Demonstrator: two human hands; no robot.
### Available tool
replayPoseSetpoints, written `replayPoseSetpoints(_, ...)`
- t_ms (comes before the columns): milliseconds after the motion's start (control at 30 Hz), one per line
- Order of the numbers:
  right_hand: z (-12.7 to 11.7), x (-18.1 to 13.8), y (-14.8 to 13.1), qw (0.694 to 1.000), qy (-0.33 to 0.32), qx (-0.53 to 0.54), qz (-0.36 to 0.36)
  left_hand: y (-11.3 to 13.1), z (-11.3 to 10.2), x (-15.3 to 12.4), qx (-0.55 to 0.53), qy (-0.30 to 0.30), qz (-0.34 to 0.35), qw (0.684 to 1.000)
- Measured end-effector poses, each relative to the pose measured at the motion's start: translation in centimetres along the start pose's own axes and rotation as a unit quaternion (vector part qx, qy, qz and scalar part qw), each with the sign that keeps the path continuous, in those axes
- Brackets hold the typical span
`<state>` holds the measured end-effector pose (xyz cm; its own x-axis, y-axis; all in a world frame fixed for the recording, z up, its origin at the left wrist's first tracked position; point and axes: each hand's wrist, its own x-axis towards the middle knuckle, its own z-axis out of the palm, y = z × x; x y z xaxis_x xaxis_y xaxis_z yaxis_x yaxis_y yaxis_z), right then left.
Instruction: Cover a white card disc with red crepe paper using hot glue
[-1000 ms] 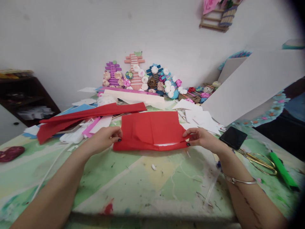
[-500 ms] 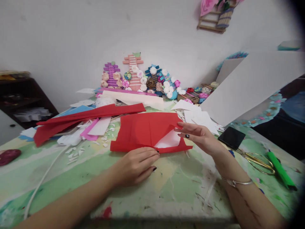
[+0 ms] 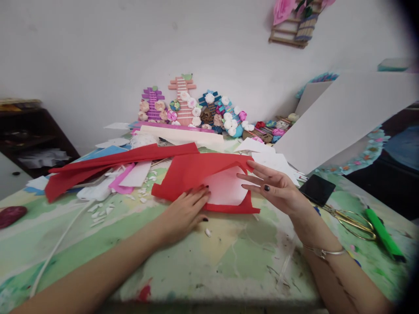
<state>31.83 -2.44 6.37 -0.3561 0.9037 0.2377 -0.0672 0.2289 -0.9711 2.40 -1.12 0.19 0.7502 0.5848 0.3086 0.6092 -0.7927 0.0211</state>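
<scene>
A folded red paper sheet (image 3: 186, 172) lies in the middle of the green painted table (image 3: 196, 257), its top layer lifted so that a white sheet (image 3: 224, 189) inside shows. My left hand (image 3: 185, 213) lies flat with spread fingers on the red paper's near edge, fingertips at the white sheet. My right hand (image 3: 275, 187) hovers at the paper's right side with fingers stretched out, touching the lifted red flap.
A long red paper strip (image 3: 108, 163) lies at the left with pink, white and blue scraps. Paper flower crafts (image 3: 196, 111) stand against the wall. A black phone (image 3: 317, 189), gold scissors (image 3: 352, 218) and a green tool (image 3: 384, 235) lie right. A large white board (image 3: 347, 115) leans behind.
My left hand moved from the paper's left corner to its near middle edge. The red top layer has been opened up, baring the white sheet; my right hand let go of the corner and spread.
</scene>
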Motion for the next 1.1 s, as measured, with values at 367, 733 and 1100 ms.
replayPoseSetpoints(367,-1.4,0.5,1.2,0.985,0.136,0.028,0.104,-5.4,-2.2,0.1,0.048,0.220,-0.214,0.951)
replayPoseSetpoints(733,-1.4,0.4,1.1,0.979,0.045,-0.063,0.190,-5.1,-3.4,-0.2,0.091,0.311,-0.171,0.930)
replayPoseSetpoints(1100,-1.6,0.3,1.2,0.963,-0.056,-0.151,0.217,-6.5,-3.3,-0.9,0.058,0.208,-0.091,0.972)
